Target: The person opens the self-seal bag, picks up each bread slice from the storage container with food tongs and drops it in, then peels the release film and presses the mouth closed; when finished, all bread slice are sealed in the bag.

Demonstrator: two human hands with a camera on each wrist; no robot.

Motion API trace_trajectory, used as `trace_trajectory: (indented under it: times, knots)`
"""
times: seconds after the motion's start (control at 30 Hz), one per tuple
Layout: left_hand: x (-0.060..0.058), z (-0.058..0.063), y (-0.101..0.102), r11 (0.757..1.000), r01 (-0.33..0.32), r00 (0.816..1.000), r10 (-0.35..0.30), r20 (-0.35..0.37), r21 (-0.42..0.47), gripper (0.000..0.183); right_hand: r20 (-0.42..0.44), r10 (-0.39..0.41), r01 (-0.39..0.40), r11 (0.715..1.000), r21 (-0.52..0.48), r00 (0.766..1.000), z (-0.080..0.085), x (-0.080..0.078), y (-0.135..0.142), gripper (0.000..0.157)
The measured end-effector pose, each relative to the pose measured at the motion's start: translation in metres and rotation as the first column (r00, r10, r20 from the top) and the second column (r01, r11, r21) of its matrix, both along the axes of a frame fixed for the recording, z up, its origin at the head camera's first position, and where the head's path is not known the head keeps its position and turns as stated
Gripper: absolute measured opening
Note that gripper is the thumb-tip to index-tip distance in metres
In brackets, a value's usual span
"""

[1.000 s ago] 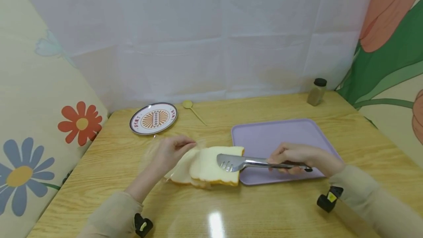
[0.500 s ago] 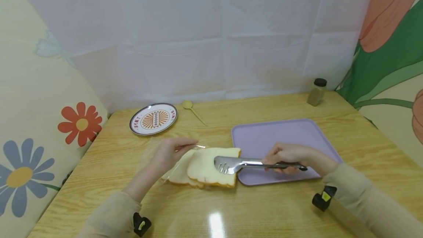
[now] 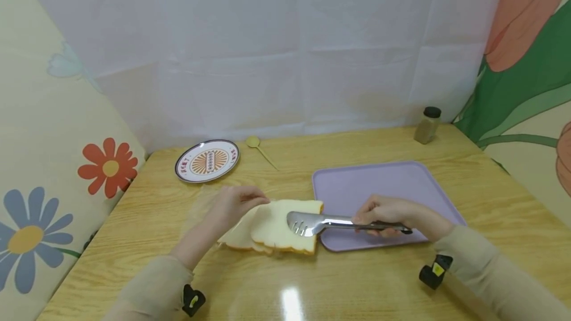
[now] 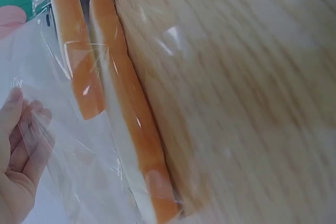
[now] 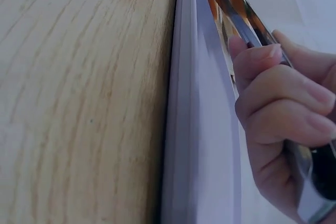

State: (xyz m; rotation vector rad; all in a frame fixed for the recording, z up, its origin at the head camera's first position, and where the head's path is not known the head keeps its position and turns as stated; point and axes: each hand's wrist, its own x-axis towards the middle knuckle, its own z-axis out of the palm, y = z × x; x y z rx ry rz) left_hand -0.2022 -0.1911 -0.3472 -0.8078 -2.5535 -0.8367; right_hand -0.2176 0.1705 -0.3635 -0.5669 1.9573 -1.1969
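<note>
My left hand (image 3: 233,206) pinches the edge of a clear plastic bag (image 4: 79,177) between thumb and fingers. Inside the film lies a slice of white bread (image 3: 238,234) with a brown crust, low on the table. A second bread slice (image 3: 273,222) overlaps it on the right, raised above it in the left wrist view. Metal tongs (image 3: 340,221) with a slotted head clamp this upper slice at its right part. My right hand (image 3: 387,215) holds the tongs by the handle, fingers wrapped around both arms, over the purple tray's front part.
The purple tray (image 3: 370,182) lies just right of the bread, beneath the tongs. A patterned plate (image 3: 208,161) sits at the back left, beside a gold spoon (image 3: 253,141). A spice jar (image 3: 427,125) with a black lid stands at the back right.
The tongs and right hand have shifted slightly left, and the upper slice has moved a little left and down with them. The left hand keeps hold of the bag, edging slightly right.
</note>
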Motion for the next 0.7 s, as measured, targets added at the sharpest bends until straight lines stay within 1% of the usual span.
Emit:
trace_trajectory:
  times: [0.1,0.27,0.37,0.57,0.7]
  knots:
    - [0.001,0.002,0.000,0.999,-0.012,1.000,0.012,0.004,0.030,0.007,0.022,-0.006,0.007,1.000,-0.017,1.000,-0.002,0.000,0.002,0.038]
    - [0.001,0.002,0.000,0.998,-0.024,1.000,0.023,0.016,0.062,0.010,0.109,-0.020,0.027,0.997,-0.066,0.994,-0.003,-0.001,0.002,0.041]
    - [0.001,0.001,0.001,0.997,-0.032,0.999,0.029,0.030,0.074,0.009,0.140,-0.027,0.036,0.997,-0.064,0.990,-0.004,0.000,-0.001,0.040]
    - [0.003,0.000,0.000,0.995,-0.050,0.998,0.046,0.048,0.086,0.009,0.123,-0.044,0.047,0.999,-0.020,0.991,-0.005,0.001,-0.009,0.037]
    - [0.004,0.001,-0.001,0.994,-0.066,0.997,0.062,0.043,0.084,0.008,0.087,-0.049,0.049,0.999,0.006,0.995,-0.003,0.002,-0.014,0.038]
